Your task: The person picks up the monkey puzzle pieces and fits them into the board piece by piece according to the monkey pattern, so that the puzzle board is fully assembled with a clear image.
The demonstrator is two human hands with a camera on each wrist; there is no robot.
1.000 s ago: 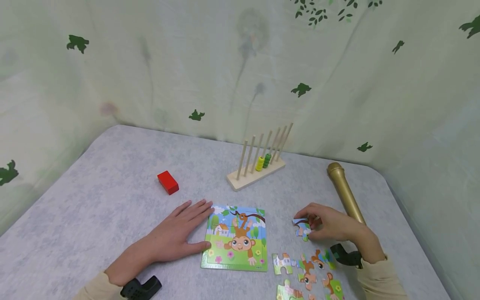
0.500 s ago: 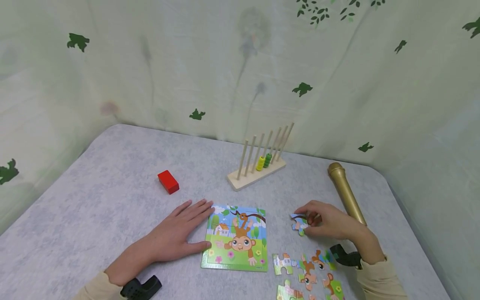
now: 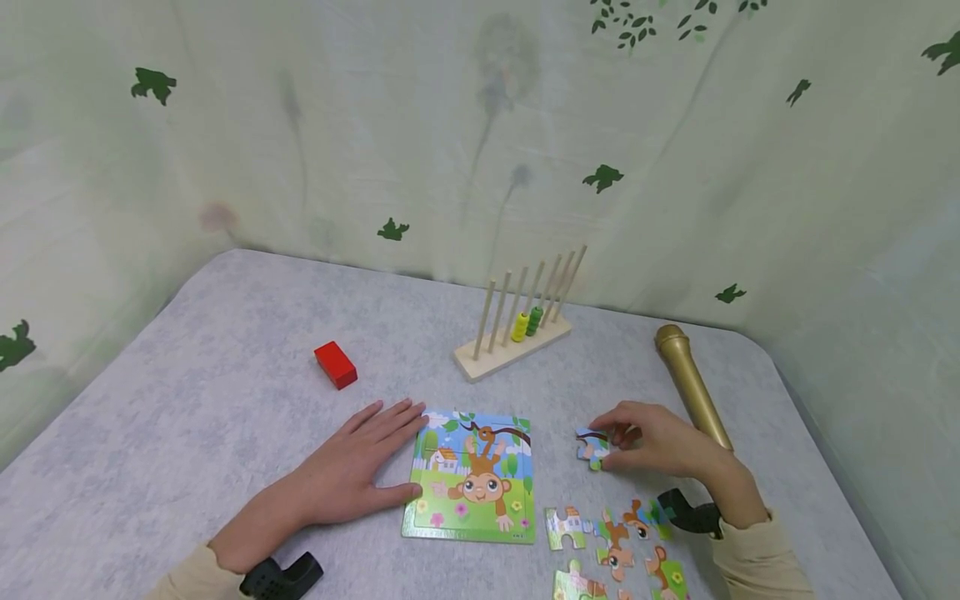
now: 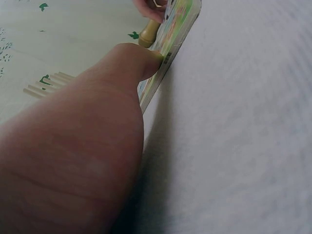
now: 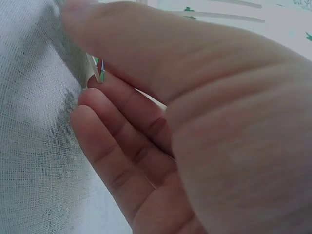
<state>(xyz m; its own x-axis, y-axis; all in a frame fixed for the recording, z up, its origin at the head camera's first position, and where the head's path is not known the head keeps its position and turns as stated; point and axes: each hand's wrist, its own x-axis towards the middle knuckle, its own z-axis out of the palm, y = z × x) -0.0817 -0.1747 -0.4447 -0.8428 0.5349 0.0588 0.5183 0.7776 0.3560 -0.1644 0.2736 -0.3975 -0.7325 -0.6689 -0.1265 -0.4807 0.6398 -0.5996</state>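
Two hands flank the monkey picture board [image 3: 471, 479] on the worktop [image 3: 210, 433]. Left of the board, the left hand [image 3: 352, 471] lies flat, fingers extended, touching its edge. Right of the board, the right hand [image 3: 660, 440] pinches a puzzle piece [image 3: 595, 454]. Loose pieces [image 3: 617, 557] lie to the board's near right; beyond it stands a peg rack [image 3: 513, 348].

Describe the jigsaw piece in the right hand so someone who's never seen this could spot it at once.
On the mottled grey table, find the flat square board printed with a hanging monkey. To its right, the person's right hand pinches a small, flat jigsaw piece showing blue and a dark branch. Unlike the loose, multicoloured jigsaw pieces nearer the viewer, it alone is held.
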